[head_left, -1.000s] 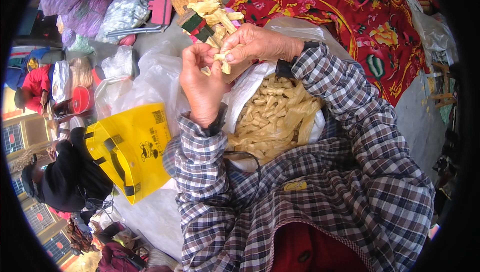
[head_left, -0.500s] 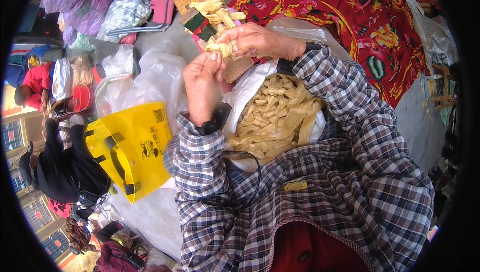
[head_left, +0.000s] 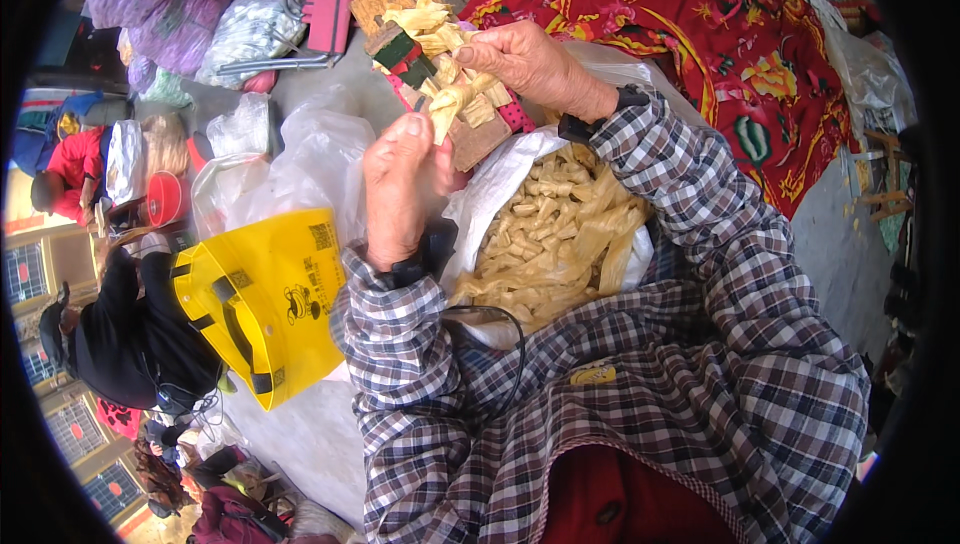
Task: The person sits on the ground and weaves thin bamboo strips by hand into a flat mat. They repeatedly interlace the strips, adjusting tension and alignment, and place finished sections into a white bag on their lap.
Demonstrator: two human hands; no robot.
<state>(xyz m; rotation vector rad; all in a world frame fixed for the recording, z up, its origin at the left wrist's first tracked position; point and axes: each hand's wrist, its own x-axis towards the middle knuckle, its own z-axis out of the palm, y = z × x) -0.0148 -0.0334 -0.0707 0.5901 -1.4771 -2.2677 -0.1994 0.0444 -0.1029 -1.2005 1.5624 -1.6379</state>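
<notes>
Pinching one end of the yellow strip (head_left: 456, 101) in the left hand (head_left: 398, 184) over the brown board (head_left: 480, 146), hard to tell for the right hand (head_left: 532, 66); likely light, soft, tearable, best held near its ends.

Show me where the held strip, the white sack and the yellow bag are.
Strip (head_left: 455, 99), head view: its bunched middle.
Sack (head_left: 492, 186), head view: its white rim.
Yellow bag (head_left: 265, 294), head view: its side, beside the handle.
</notes>
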